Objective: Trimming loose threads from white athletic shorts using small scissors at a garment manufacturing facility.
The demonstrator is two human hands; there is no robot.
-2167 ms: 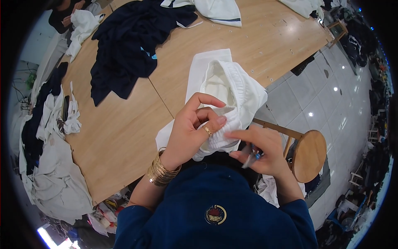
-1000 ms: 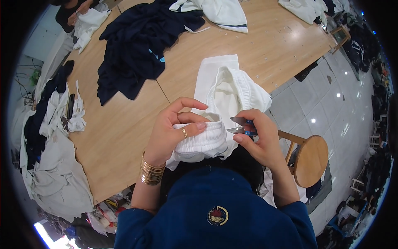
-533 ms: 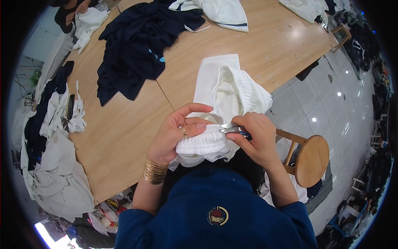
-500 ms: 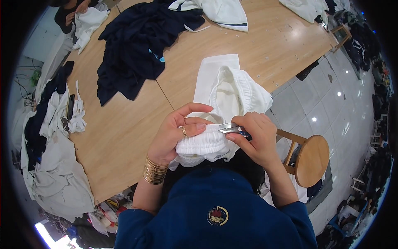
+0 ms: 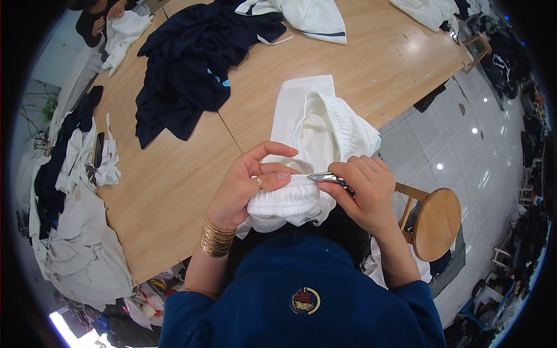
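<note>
A white garment (image 5: 355, 123) with a gathered elastic waistband lies partly on the table's near edge and partly over my lap. My left hand (image 5: 246, 184) pinches the gathered band (image 5: 284, 200) between thumb and fingers, the index finger stretched above it. In my right hand (image 5: 365, 191) is a pair of small metal thread snips (image 5: 326, 177), gripped between thumb and fingers. The snips' pointed tip touches or nearly touches the band's upper edge, just right of my left fingertips. Part of the snips' handle is hidden in my palm.
The wooden table (image 5: 191, 180) carries a dark navy garment heap (image 5: 203, 52) and white garments (image 5: 316, 20) farther back. Pale cloth (image 5: 81, 249) hangs over its left edge. A round wooden stool (image 5: 438, 225) stands at my right. Another person's hands (image 5: 110, 16) hold white cloth at far left.
My right hand and the snips have shifted slightly right and turned a little, and the blades look narrower. My left hand and the band have barely moved.
</note>
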